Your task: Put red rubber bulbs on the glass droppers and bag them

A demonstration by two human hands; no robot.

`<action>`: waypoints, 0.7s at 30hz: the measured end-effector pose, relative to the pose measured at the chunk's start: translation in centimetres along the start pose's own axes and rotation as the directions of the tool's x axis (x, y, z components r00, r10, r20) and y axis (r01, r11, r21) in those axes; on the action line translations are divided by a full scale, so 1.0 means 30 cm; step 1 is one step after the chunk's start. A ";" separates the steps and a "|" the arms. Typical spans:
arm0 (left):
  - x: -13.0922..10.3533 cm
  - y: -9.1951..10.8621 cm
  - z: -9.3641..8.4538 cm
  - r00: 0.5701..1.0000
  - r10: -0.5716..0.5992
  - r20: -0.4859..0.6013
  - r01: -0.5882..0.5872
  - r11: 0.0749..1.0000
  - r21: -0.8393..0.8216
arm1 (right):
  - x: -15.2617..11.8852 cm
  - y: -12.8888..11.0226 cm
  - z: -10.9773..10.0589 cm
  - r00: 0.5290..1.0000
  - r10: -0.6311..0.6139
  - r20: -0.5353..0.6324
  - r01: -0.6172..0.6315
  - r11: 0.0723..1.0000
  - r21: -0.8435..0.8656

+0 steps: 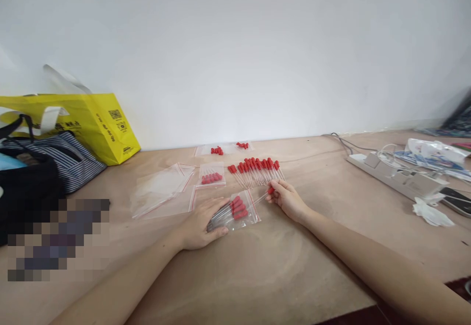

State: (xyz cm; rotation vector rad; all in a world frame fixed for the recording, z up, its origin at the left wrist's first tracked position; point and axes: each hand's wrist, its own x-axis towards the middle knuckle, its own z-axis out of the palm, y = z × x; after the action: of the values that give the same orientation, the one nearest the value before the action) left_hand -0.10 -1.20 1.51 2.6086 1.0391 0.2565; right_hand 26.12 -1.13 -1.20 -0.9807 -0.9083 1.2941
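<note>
My left hand (202, 223) is closed round the lower end of a clear zip bag (252, 215), its thumb and fingers on either side. Inside the bag lie several droppers with red bulbs (239, 208) and thin clear tubes. Between the thumb and fingers of my right hand (289, 200) is a single dropper (262, 197), held by its red bulb. Its tube points left to the bag's open edge; whether the tip is inside I cannot tell. Just beyond my right hand, a row of loose droppers (257, 170) lies on the table with bulbs facing the wall.
Flat zip bags (158, 190) are spread left of a filled bag (211, 175). More bagged droppers (217, 151) lie near the wall. A yellow carrier bag (106, 129) and striped pouch (62, 153) stand left. At right are a power strip (390, 173), a phone (458, 201) and crumpled tissue (432, 213).
</note>
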 end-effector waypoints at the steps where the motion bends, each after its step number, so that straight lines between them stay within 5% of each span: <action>1: 0.001 -0.001 0.001 1.000 0.002 -0.001 -0.002 1.000 0.001 | 0.001 0.000 -0.003 1.000 0.000 -0.014 0.000 1.000 -0.011; 13: 0.004 0.003 -0.005 1.000 0.022 -0.004 -0.022 1.000 0.018 | -0.031 -0.002 0.028 0.979 -0.048 0.198 0.117 0.929 -0.351; 21: 0.005 -0.007 0.005 0.999 0.042 -0.019 -0.041 0.999 0.021 | -0.007 0.044 0.046 0.973 -0.055 0.225 0.124 0.943 -0.307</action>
State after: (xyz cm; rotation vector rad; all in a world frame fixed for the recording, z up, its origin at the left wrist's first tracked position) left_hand -0.07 -0.98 1.30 2.6535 1.0002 0.2832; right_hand 24.37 -1.21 -1.97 -1.0470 -1.3472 1.2116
